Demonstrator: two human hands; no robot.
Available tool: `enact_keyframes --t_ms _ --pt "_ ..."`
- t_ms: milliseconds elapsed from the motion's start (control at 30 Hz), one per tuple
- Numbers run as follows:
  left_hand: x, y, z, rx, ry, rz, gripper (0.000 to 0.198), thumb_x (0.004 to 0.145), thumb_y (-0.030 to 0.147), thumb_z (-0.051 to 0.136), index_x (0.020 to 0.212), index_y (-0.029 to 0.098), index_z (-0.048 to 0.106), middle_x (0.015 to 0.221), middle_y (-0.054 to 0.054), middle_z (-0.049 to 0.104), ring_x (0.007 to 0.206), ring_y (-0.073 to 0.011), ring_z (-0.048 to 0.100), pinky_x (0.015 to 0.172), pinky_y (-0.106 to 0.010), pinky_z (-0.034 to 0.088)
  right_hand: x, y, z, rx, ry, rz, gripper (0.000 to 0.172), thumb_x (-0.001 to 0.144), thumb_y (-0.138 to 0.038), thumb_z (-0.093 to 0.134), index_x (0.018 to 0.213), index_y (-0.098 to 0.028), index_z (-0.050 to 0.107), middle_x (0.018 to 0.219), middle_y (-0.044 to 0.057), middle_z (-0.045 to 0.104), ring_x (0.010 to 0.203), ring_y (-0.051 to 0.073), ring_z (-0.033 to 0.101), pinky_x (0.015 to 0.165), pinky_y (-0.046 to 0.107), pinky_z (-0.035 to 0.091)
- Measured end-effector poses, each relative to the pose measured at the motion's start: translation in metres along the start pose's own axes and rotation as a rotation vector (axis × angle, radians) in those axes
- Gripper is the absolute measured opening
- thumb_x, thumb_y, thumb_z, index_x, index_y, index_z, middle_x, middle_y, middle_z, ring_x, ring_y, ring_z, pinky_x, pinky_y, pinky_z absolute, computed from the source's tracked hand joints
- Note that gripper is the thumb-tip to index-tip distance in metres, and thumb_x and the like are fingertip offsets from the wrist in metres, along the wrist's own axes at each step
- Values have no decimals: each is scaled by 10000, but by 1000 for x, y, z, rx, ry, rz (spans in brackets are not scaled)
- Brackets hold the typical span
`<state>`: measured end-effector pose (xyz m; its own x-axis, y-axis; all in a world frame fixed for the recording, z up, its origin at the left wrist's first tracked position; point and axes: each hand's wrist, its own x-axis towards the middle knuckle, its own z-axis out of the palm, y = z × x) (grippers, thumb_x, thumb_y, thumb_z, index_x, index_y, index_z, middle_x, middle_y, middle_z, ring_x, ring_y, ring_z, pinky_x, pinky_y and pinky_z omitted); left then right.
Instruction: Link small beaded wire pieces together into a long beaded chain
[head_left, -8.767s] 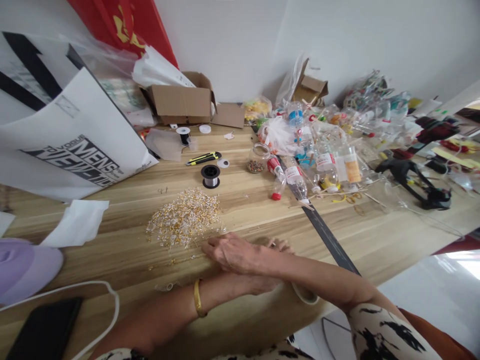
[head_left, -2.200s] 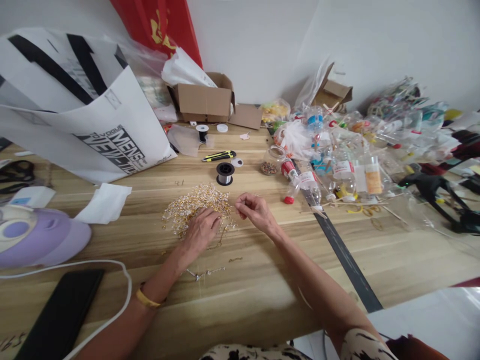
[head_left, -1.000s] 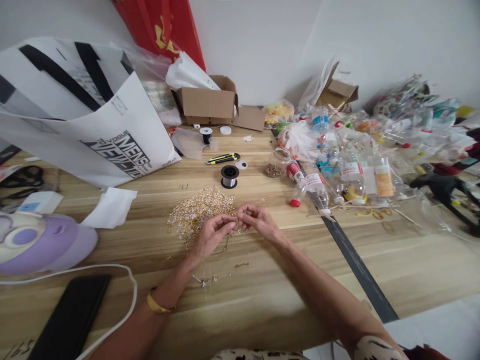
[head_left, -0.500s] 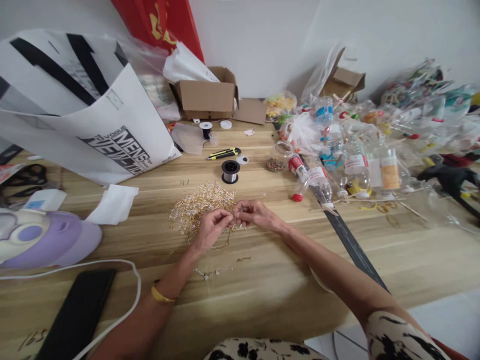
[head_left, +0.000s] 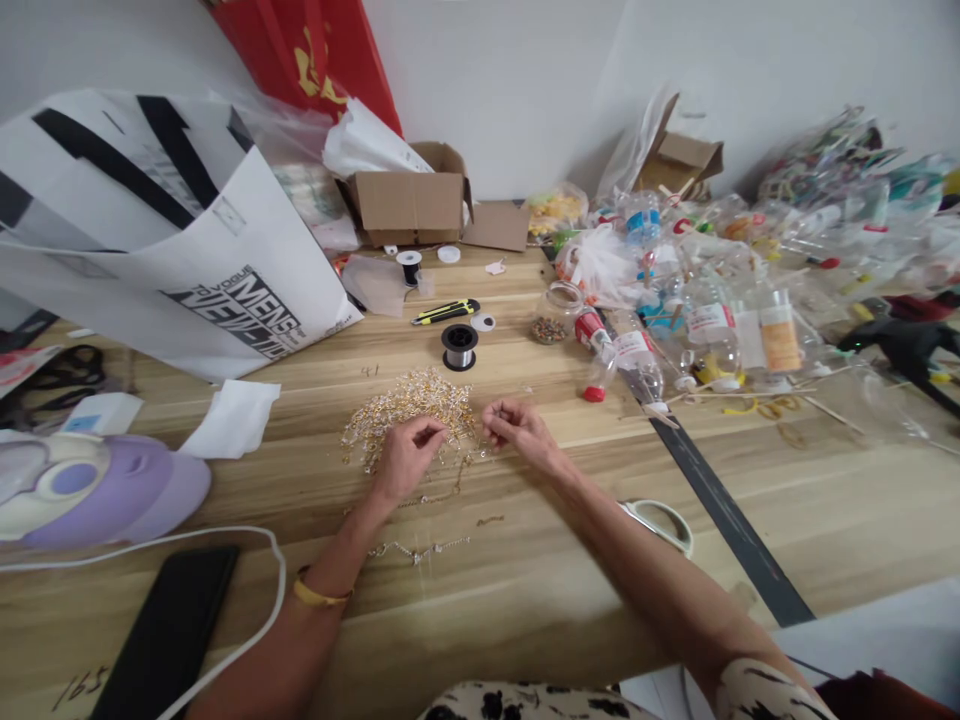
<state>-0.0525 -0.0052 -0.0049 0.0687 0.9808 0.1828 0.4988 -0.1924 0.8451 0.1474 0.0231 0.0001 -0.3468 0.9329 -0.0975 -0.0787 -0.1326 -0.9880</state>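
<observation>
A heap of small gold and white beaded bits point(head_left: 405, 405) lies on the wooden table point(head_left: 525, 560). My left hand point(head_left: 405, 462) rests at the heap's near edge, fingers curled in a pinch on a small piece I cannot make out. My right hand point(head_left: 517, 432) sits just right of the heap, fingertips pinched together on something tiny. The two hands are a little apart. A short beaded strand point(head_left: 416, 549) and a small gold link point(head_left: 490, 520) lie on the table nearer to me.
A spool of thin wire point(head_left: 459, 346), a yellow utility knife point(head_left: 445, 312) and a small bead jar point(head_left: 555, 318) lie behind the heap. Plastic bottles point(head_left: 675, 330) crowd the right. A white bag point(head_left: 187, 250), purple cap point(head_left: 112, 490), black phone point(head_left: 169, 640) and white cable point(head_left: 255, 600) lie left.
My hands were joined at the heap's right edge half a second ago; they have drawn slightly apart, the left settling onto the heap's edge. White scissor handles now show beside my right forearm.
</observation>
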Motion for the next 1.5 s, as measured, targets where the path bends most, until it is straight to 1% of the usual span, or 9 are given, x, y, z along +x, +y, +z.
enact_keyframes --t_ms 167,333,500,633,767,933,1067,1200,1500 --pt "-1 -1 3 260 32 130 163 819 221 539 681 176 615 657 -8 595 606 -127 523 601 -239 407 -4 11 7 74 66 24 388 696 -521 704 728 -167 550 599 -32 559 480 69 465 458 195 404" --pt "-2 -7 4 517 93 201 195 863 213 513 696 190 610 704 -29 618 715 -164 539 678 -272 418 -8 21 12 79 79 0 371 722 -514 689 761 -169 559 589 -29 565 477 80 472 467 210 400" --pt "-4 -8 4 680 76 238 155 858 184 541 739 195 640 776 -51 644 804 -201 543 727 -309 425 -11 25 15 42 101 -17 363 747 -522 660 776 -177 549 574 -34 561 461 84 463 455 211 380" --pt "-6 -5 8 677 51 262 138 861 154 538 821 201 662 832 -59 636 849 -218 531 766 -333 429 -12 25 17 19 112 -41 350 757 -519 646 775 -184 547 574 -34 557 455 88 455 449 218 368" --pt "-6 1 14 620 -4 301 145 877 195 540 795 191 660 815 -57 625 849 -215 519 791 -343 430 -12 25 17 20 120 -58 336 766 -506 639 780 -185 542 578 -33 553 454 89 445 444 221 353" --pt "-6 8 23 672 -6 232 138 848 252 596 737 181 638 800 -68 616 841 -238 505 771 -369 411 -11 28 16 26 105 -79 315 782 -485 631 787 -183 541 583 -33 546 457 88 435 443 221 345" --pt "-6 11 28 730 -32 207 141 851 283 595 773 177 644 836 -87 610 877 -264 495 776 -391 384 -11 29 16 22 96 -105 290 798 -456 622 770 -179 539 587 -33 533 469 87 437 459 222 351" --pt "-8 10 30 738 -60 203 134 874 271 566 830 170 643 873 -86 615 896 -265 495 792 -395 368 -11 30 17 15 94 -117 285 801 -445 621 762 -175 537 591 -34 529 476 85 436 463 217 349" --pt "-8 10 29 766 -84 205 153 898 220 521 783 170 608 859 -73 627 860 -244 508 788 -383 351 -11 31 18 4 95 -114 302 797 -467 617 786 -175 543 592 -36 533 466 84 430 455 214 345"
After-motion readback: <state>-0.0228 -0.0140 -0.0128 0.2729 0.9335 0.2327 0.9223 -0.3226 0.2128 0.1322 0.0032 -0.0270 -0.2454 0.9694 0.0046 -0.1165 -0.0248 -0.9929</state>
